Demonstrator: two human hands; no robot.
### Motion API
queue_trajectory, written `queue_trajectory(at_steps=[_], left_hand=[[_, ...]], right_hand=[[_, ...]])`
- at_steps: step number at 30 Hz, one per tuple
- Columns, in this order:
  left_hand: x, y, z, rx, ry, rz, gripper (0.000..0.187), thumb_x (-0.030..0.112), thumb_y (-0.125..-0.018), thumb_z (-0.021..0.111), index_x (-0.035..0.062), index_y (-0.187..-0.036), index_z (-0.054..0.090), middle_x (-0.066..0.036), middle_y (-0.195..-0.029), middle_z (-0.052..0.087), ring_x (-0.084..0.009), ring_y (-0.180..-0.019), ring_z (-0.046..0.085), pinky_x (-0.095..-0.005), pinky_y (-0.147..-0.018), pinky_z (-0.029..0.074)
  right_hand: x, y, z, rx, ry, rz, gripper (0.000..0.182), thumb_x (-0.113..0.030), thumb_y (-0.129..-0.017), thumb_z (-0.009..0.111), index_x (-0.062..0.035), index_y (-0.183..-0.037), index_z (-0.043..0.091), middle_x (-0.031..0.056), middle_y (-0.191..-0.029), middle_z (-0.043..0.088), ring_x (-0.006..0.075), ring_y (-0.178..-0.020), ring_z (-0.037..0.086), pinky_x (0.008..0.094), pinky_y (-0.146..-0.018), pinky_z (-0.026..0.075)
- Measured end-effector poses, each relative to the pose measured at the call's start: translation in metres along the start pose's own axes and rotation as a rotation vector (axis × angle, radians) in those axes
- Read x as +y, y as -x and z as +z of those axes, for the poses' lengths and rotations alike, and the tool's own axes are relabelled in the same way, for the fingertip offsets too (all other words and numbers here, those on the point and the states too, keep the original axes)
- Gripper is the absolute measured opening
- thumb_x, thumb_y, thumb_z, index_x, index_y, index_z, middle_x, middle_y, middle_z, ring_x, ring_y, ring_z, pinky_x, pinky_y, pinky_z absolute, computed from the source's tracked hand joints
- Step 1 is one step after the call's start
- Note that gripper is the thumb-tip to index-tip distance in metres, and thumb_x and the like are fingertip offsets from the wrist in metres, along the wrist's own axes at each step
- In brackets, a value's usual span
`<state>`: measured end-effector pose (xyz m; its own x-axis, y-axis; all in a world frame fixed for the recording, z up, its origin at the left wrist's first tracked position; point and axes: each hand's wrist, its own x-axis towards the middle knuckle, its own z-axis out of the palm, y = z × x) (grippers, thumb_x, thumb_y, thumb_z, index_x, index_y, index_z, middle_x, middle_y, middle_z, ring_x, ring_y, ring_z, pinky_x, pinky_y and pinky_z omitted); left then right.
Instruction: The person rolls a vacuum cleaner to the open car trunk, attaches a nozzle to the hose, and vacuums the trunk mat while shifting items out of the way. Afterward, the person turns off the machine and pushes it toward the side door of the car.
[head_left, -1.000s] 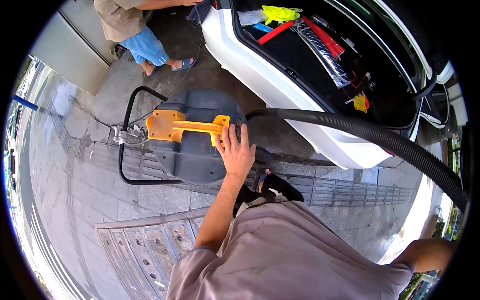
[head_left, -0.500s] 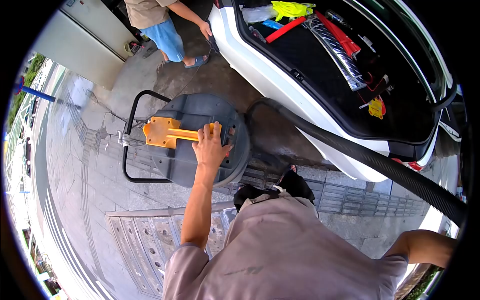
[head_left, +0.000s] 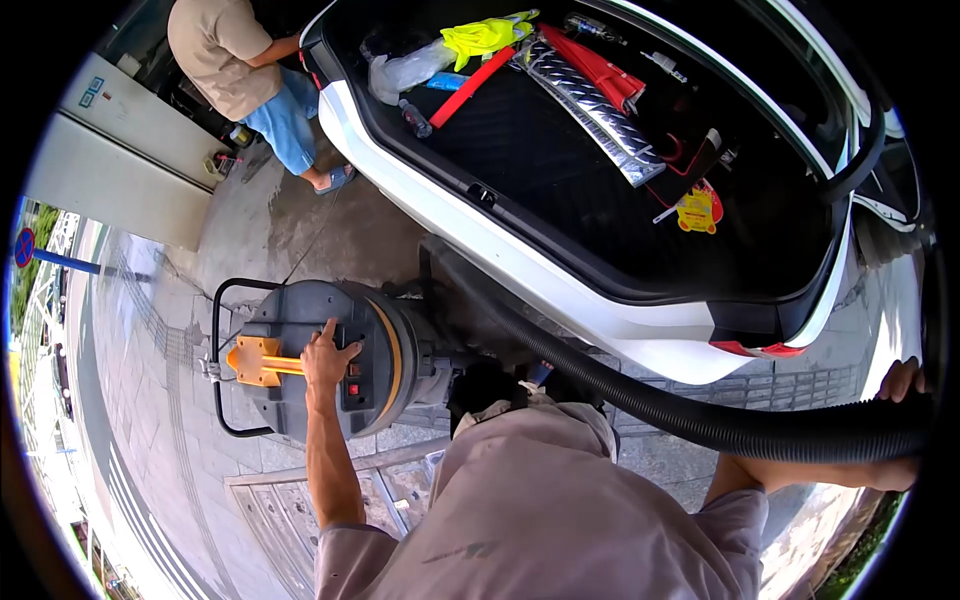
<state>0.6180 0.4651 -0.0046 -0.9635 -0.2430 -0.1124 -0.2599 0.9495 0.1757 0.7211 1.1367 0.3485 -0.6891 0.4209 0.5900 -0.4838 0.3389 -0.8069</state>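
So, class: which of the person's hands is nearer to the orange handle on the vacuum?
Left. The left hand rests on the orange handle atop the vacuum; the right hand is far off, gripping the black hose.

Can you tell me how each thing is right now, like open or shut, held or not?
Car trunk: lid open, things lying inside.
Vacuum cleaner: tipped, lid toward the camera.
Yellow handle: gripped at its inner end.
Left hand: closed on the yellow handle.
Black hose: joined to the vacuum cleaner, held at the far end.
Right hand: wrapped on the black hose.
Other person: standing bent beside the car.
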Motion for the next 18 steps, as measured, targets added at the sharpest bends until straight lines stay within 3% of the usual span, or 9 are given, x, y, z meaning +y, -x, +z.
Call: queue_trajectory(at_steps=[2,3,6,8,10,11,14,16,18], left_hand=[[0.008,0.004,-0.005,0.007,0.006,0.006,0.073,0.033,-0.069,0.087,0.0152,-0.136,0.061,-0.023,-0.106,0.069,-0.0415,-0.095,0.069,-0.0486,-0.086,0.054],[0.010,0.004,-0.007,0.001,0.023,0.005,0.073,0.032,-0.070,0.087,0.0149,-0.135,0.061,-0.022,-0.106,0.069,-0.0414,-0.094,0.069,-0.0488,-0.086,0.053],[0.015,0.005,-0.007,-0.004,0.072,-0.031,0.072,0.031,-0.070,0.086,0.0146,-0.135,0.061,-0.022,-0.109,0.068,-0.0408,-0.098,0.068,-0.0504,-0.088,0.052],[0.014,0.005,-0.005,0.016,0.058,-0.054,0.073,0.034,-0.071,0.087,0.0110,-0.135,0.060,-0.024,-0.117,0.066,-0.0423,-0.106,0.065,-0.0514,-0.093,0.049],[0.014,0.005,-0.005,0.043,0.091,-0.049,0.071,0.036,-0.073,0.085,0.0084,-0.134,0.061,-0.024,-0.121,0.065,-0.0434,-0.109,0.063,-0.0511,-0.096,0.048],[0.012,0.006,-0.005,0.067,0.123,-0.039,0.070,0.039,-0.076,0.084,0.0058,-0.133,0.061,-0.024,-0.125,0.063,-0.0446,-0.111,0.062,-0.0509,-0.098,0.046],[0.026,0.000,0.014,0.240,-0.037,-0.006,0.066,0.044,-0.083,0.079,0.0007,-0.130,0.062,-0.024,-0.129,0.062,-0.0448,-0.111,0.062,-0.0490,-0.101,0.046],[0.063,-0.015,0.013,0.276,0.344,0.077,0.061,0.045,-0.091,0.071,-0.0019,-0.129,0.063,-0.024,-0.125,0.066,-0.0449,-0.115,0.061,-0.0482,-0.102,0.046],[0.130,-0.034,0.010,0.170,1.094,0.023,0.063,0.046,-0.099,0.062,-0.0079,-0.132,0.058,-0.021,-0.125,0.067,-0.0311,-0.119,0.063,-0.0385,-0.103,0.048]], right_hand=[[0.014,-0.009,0.019,-0.454,-0.593,-0.070,0.074,-0.056,-0.104,0.042,-0.0129,-0.159,0.018,0.0262,-0.108,0.060,0.0352,-0.074,0.065,0.0489,-0.058,0.055],[0.028,-0.002,0.000,-0.186,-0.151,-0.040,0.062,-0.057,-0.090,0.044,0.0017,-0.110,0.049,0.0117,-0.078,0.046,0.0172,-0.058,0.049,0.0307,-0.051,0.043],[0.052,0.009,0.026,-0.168,-0.380,-0.028,0.074,-0.055,-0.090,0.051,0.0087,-0.127,0.044,0.0097,-0.078,0.046,0.0157,-0.054,0.049,0.0254,-0.044,0.041],[0.070,0.018,0.054,-0.192,-0.426,0.027,0.092,-0.046,-0.089,0.059,0.0147,-0.147,0.022,0.0111,-0.072,0.048,0.0169,-0.042,0.049,0.0247,-0.038,0.047],[0.093,0.028,0.070,-0.389,-0.599,0.276,0.097,-0.046,-0.085,0.067,0.0168,-0.144,0.023,0.0200,-0.072,0.056,0.0228,-0.048,0.058,0.0302,-0.043,0.052],[0.077,0.044,0.121,-0.141,-0.543,0.377,0.086,-0.043,-0.082,0.066,0.0192,-0.132,0.034,0.0178,-0.063,0.056,0.0202,-0.044,0.056,0.0276,-0.039,0.048],[0.094,0.051,0.162,-0.369,-0.549,0.781,0.073,-0.040,-0.071,0.070,0.0178,-0.112,0.052,0.0172,-0.060,0.060,0.0182,-0.039,0.052,0.0257,-0.037,0.043],[0.131,0.044,0.177,-0.788,-0.622,0.990,0.069,-0.038,-0.071,0.075,0.0101,-0.117,0.056,0.0139,-0.063,0.063,0.0192,-0.045,0.058,0.0281,-0.044,0.048],[0.155,0.047,0.207,-0.990,-0.601,1.133,0.063,-0.036,-0.076,0.077,0.0042,-0.120,0.057,0.0131,-0.069,0.063,0.0193,-0.051,0.061,0.0294,-0.049,0.050]])
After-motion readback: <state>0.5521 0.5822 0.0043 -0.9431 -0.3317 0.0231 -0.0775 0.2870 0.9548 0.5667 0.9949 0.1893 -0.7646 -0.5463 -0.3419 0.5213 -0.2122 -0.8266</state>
